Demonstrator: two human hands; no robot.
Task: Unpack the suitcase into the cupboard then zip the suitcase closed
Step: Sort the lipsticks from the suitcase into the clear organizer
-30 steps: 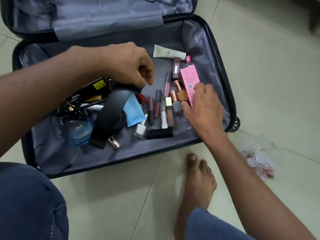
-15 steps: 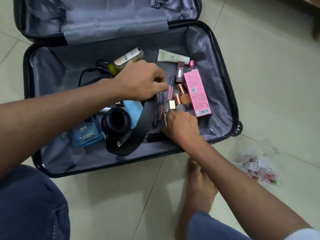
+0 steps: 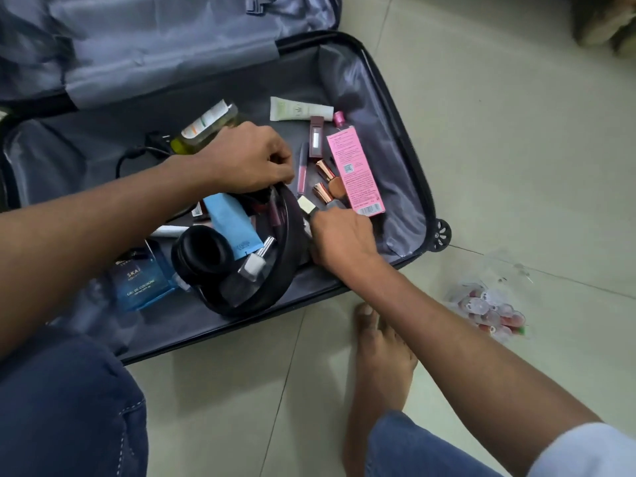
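Head view: left hand [image 3: 253, 160] is gripping the black headphones' band [image 3: 285, 256]; right hand [image 3: 339, 241] is pinching small cosmetic tubes [image 3: 306, 204] in the open grey-lined suitcase [image 3: 395, 139], frame centre; best gathered together.

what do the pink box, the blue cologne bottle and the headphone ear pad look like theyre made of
Pink box: likely printed cardboard, matte, with flat faces, sharp folded edges and a barcode. Blue cologne bottle: probably glass, since it looks translucent and glossy. Headphone ear pad: seemingly soft leatherette over foam, black with a dull sheen and a rounded, cushioned ring shape.
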